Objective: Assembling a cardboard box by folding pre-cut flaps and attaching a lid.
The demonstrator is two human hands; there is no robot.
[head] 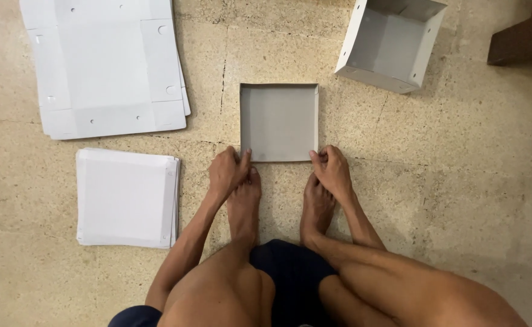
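Note:
A shallow grey cardboard tray [279, 121] lies on the stone floor straight ahead, its low walls folded up. My left hand [228, 171] pinches its near left corner. My right hand [331, 169] pinches its near right corner. Both hands rest just above my bare feet, which stand close to the tray's near edge.
A pile of large flat white box blanks [105, 63] lies at the upper left. A smaller stack of white folded sheets [127, 198] sits at the left. A taller folded white box [390, 42] stands tilted at the upper right. A dark brown object [529, 36] fills the top right corner.

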